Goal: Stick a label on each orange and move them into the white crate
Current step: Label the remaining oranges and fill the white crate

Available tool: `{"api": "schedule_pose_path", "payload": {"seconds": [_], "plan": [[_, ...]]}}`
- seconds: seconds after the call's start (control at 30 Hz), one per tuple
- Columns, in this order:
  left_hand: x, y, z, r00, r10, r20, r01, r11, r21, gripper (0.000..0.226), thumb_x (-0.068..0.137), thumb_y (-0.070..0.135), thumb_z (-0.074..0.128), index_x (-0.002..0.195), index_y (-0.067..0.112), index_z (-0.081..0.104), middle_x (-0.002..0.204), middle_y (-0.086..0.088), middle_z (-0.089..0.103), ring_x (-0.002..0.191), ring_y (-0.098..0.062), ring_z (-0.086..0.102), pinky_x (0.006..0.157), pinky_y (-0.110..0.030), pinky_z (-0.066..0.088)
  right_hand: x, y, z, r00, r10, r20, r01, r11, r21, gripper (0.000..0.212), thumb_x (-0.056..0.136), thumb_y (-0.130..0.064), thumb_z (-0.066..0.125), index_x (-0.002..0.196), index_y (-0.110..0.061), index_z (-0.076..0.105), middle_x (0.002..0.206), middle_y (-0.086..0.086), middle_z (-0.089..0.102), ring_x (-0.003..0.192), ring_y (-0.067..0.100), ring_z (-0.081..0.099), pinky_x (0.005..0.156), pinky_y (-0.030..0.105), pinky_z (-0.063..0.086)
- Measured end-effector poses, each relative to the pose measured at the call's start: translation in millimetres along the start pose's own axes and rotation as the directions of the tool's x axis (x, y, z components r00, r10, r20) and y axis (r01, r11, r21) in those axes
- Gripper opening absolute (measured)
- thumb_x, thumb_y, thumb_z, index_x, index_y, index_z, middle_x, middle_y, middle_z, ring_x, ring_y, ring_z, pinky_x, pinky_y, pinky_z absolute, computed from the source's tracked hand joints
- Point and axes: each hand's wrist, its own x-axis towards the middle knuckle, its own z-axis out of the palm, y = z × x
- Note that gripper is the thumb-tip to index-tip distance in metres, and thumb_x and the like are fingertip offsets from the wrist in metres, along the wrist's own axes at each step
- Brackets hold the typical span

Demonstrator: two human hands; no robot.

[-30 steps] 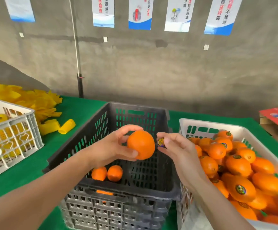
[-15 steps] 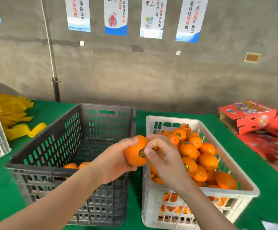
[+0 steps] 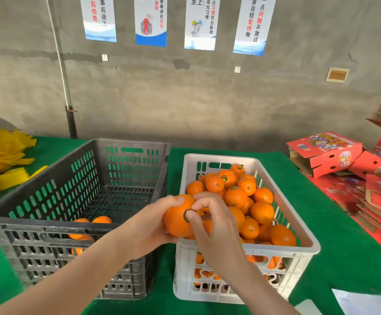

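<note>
Fruit-packing workroom — bare concrete wall [image 3: 207,98], work-rule posters [image 3: 151,21], crated oranges [image 3: 237,196], flat red cartons [image 3: 323,153] — green-covered table [image 3: 344,246]

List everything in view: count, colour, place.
White crate: one, white, centre-right.
Piled oranges: many, orange, in white crate.
Grey crate: one, grey, beside white crate's left.
Loose oranges: few, orange, in grey crate.
Held orange: one, orange, over white crate's near-left corner.
Label: one, dark-rimmed, on held orange.
Table cover: one, green, under crates.
Boxes: several, red, far right.
Sheets: pile, yellow, far left.
Posters: several, white-blue, wall.
Left hand: one, grips held orange.
Right hand: one, pinches held orange, thumb on label.
</note>
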Motion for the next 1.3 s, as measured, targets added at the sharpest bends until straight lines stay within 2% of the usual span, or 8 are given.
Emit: {"api": "schedule_pose_path", "payload": {"seconds": [0.37,0.63,0.8,0.9,1.03,1.13,1.2,1.3], "plan": [[52.5,-30.2,43.9,0.983,-0.009,-0.182,0.032,0.992,0.122,0.037,0.097,0.052,0.035,0.111,0.027,0.058,0.100,-0.003,0.072,0.091,-0.020,0.070,0.070,-0.029,0.058,-12.6,53.5,-14.0,0.949,0.289,0.123,-0.303,0.946,0.115,0.071,0.069,-0.025,0.083,0.117,-0.046,0.036,0.112,-0.034,0.042,0.103,-0.015,0.049,0.073,0.008,0.048],[106.1,-65.4,21.9,0.927,0.364,-0.095,0.024,0.196,0.980,0.022,0.098,0.025,0.048,0.116,0.017,0.055,0.108,-0.005,0.063,0.097,-0.018,0.058,0.078,-0.025,0.044,20.9,134.9,-84.1,0.849,0.526,-0.039,-0.504,0.786,-0.358,0.087,0.067,-0.014,0.078,0.137,-0.017,0.026,0.128,0.011,0.046,0.110,0.029,0.051,0.082,0.039,0.047],[105.2,-68.1,20.0,0.870,0.487,-0.071,-0.056,0.241,0.969,0.019,0.094,0.024,0.055,0.111,0.017,0.058,0.084,0.005,0.056,0.081,-0.013,0.054,0.071,-0.024,0.041,20.9,141.1,-94.4,0.764,0.634,0.120,-0.443,0.650,-0.617,0.097,0.071,-0.021,0.078,0.145,-0.019,0.016,0.132,0.013,0.051,0.115,0.032,0.052,0.089,0.042,0.047],[92.2,-70.1,23.7,0.800,0.596,-0.067,-0.148,0.303,0.941,0.019,0.092,0.015,0.058,0.110,0.012,0.061,0.079,0.008,0.053,0.077,-0.012,0.055,0.069,-0.022,0.039,12.9,113.0,-88.3,0.907,0.418,0.048,-0.293,0.710,-0.640,0.082,0.075,-0.025,0.076,0.142,-0.013,0.031,0.141,0.010,0.042,0.129,0.030,0.040,0.105,0.039,0.035],[59.8,-82.6,20.8,0.673,0.732,-0.104,-0.262,0.368,0.892,0.020,0.089,0.006,0.062,0.108,0.011,0.060,0.091,0.009,0.048,0.080,0.004,0.049,0.072,-0.007,0.036,-53.4,74.1,-49.9,0.988,-0.114,0.108,0.129,0.981,-0.146,0.012,0.086,-0.022,0.056,0.081,-0.013,0.061,0.081,-0.005,0.060,0.075,0.007,0.053,0.067,0.022,0.042],[27.5,-98.5,15.5,0.560,0.828,-0.026,-0.314,0.241,0.918,0.019,0.084,-0.005,0.062,0.101,0.002,0.059,0.101,0.002,0.046,0.084,0.001,0.044,0.080,-0.007,0.038,-107.8,91.1,-9.8,0.636,0.285,0.717,-0.046,0.942,-0.333,0.031,0.092,-0.032,0.052,0.085,-0.005,0.065,0.085,0.004,0.060,0.082,0.018,0.055,0.075,0.031,0.045],[6.6,-116.6,9.8,0.587,0.809,-0.020,-0.288,0.232,0.929,0.019,0.082,-0.009,0.062,0.098,0.001,0.060,0.098,0.001,0.049,0.085,-0.007,0.046,0.078,-0.007,0.039,-130.0,113.3,10.1,0.394,0.574,0.718,-0.042,0.791,-0.610,0.043,0.094,-0.042,0.048,0.103,-0.003,0.060,0.106,0.010,0.055,0.105,0.026,0.052,0.089,0.034,0.044],[-13.7,-150.7,0.5,0.765,0.632,-0.127,-0.147,0.363,0.920,0.018,0.084,-0.005,0.061,0.098,0.006,0.063,0.092,0.001,0.055,0.077,-0.011,0.051,0.069,-0.006,0.038,-141.8,132.6,29.5,0.344,0.703,0.622,-0.104,0.687,-0.719,0.042,0.091,-0.050,0.045,0.076,-0.010,0.047,0.086,0.004,0.042,0.097,0.027,0.050,0.080,0.034,0.042]]}}
